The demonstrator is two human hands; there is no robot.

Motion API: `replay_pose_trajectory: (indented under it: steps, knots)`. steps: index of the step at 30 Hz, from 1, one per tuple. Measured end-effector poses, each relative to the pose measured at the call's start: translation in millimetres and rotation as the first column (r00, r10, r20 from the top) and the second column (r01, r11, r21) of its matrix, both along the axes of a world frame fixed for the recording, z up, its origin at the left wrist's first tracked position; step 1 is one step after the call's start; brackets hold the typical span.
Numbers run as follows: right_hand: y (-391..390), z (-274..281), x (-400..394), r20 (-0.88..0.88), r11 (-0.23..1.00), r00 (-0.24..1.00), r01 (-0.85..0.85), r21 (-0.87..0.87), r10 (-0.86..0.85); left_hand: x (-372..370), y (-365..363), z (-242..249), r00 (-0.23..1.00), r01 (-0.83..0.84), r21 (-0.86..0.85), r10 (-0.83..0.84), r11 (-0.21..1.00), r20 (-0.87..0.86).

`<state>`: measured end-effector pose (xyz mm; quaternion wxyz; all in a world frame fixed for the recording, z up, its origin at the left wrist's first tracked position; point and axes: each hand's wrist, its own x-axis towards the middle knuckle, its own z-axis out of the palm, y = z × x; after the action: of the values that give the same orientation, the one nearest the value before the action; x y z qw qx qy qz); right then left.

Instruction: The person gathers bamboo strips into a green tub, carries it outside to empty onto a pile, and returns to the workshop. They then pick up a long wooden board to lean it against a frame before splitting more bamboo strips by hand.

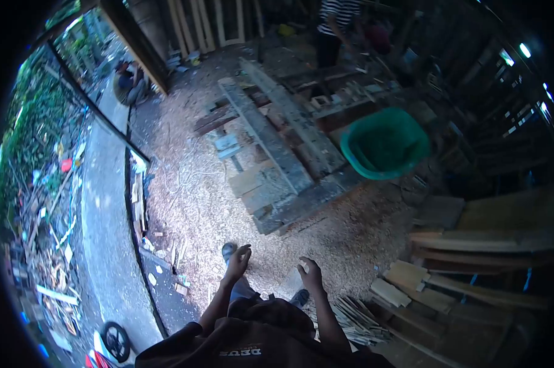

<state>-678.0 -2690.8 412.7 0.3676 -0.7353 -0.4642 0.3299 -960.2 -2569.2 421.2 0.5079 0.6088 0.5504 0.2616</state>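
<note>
My left hand (238, 264) hangs in the air in front of my body, fingers loosely bent and apart, with nothing in it. Level with it on the other side, my right hand (311, 273) is also empty, its thumb and fingers spread in a loose curve. Neither touches anything. Beyond both hands stands a low workbench of rough boards (283, 211), the nearest large thing. Two long planks (267, 135) lie across its top. A green plastic tub (385, 144) rests at the bench's right end.
Wood shavings (185, 178) cover the floor. Stacked boards (485, 242) and thin wood strips (353, 322) lie to my right. Left is a concrete path (108, 202) with a motorcycle wheel (115, 341). One person (129, 83) crouches outside; another in a striped shirt (338, 18) stands behind the bench.
</note>
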Motion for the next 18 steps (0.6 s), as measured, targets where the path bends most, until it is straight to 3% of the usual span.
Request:
replay_pose_trajectory:
  steps: [6,8,9,10,14,18]
  knots:
    - [207,-31,-115,-0.063,0.994,0.992,-0.107,-0.009,0.106,-108,127,-51,0.998,-0.059,-0.036,0.058,0.998,-0.023]
    - [246,-46,-164,-0.160,0.996,0.983,-0.093,-0.007,0.091,-143,172,-31,0.993,-0.116,0.009,0.116,0.993,-0.008]
    - [279,-34,-179,-0.013,0.970,0.970,-0.241,-0.019,0.241,-161,194,-19,0.993,-0.109,-0.014,0.109,0.994,-0.037]
    - [312,-29,-195,-0.019,0.962,0.962,-0.273,-0.016,0.273,-180,215,-10,0.995,-0.095,0.024,0.096,0.995,-0.038]
    - [404,13,-264,-0.053,0.958,0.957,-0.286,0.006,0.286,-233,288,34,0.990,-0.129,-0.008,0.129,0.992,-0.049]
    - [491,41,-305,-0.029,0.962,0.963,-0.267,0.056,0.269,-270,366,34,0.983,-0.183,-0.011,0.183,0.983,-0.007]
